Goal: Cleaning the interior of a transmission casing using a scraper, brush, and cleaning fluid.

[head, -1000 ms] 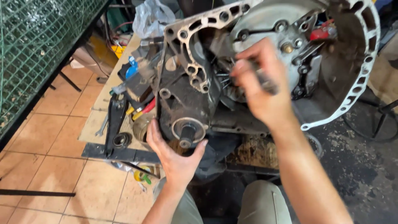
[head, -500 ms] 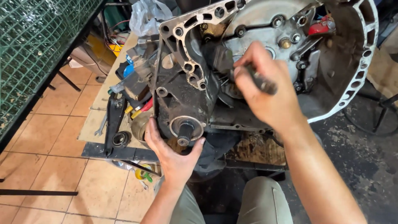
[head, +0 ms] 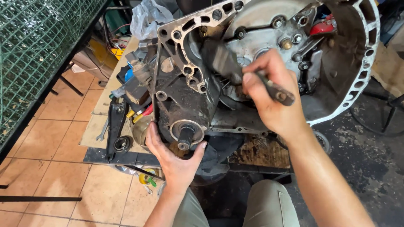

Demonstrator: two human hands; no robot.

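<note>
A large greasy gearbox housing with a pale bell-shaped casing rests on a low board in front of me. My left hand cups its lower end, fingers spread around a short splined shaft. My right hand is closed on the dark handle of a paintbrush. The brush's bristles press against the dirty metal near the centre of the casing.
A black arm-shaped car part and a wrench lie on cardboard to the left. A crumpled plastic bag sits behind. Green wire mesh stands at the far left over orange floor tiles. My knees are below.
The view has shifted slightly. My right hand has moved the brush down and left across the casing. My left hand stays under the shaft end.
</note>
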